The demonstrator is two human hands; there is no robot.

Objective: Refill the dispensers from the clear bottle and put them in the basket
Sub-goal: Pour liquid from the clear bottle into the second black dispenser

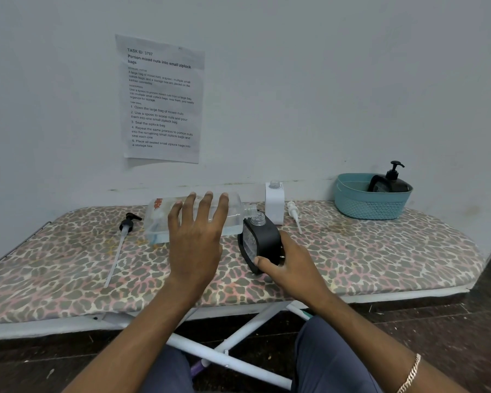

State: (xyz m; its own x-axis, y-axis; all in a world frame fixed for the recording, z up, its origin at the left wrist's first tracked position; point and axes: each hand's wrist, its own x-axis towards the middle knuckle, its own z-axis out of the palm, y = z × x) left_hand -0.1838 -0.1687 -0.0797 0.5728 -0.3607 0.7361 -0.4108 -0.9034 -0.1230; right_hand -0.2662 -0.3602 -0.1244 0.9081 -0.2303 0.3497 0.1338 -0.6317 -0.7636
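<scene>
My left hand [197, 236] grips the clear bottle [165, 219], which is tipped on its side with its open neck over the mouth of a black dispenser [262, 242]. My right hand [288, 262] holds that black dispenser from the right, thumb on its front; it leans on the board. Its black pump [126, 226] with a long tube lies to the left. A white dispenser [274, 205] stands open behind, with its white pump [294, 214] lying beside it. Another black dispenser [390, 182] with its pump on sits in the teal basket [372, 205] at the far right.
Everything rests on an ironing board with a leopard-print cover [366, 259], set against a white wall. A printed sheet [162, 100] is taped to the wall. The board's white legs [238, 336] and a dark floor show below, between my knees.
</scene>
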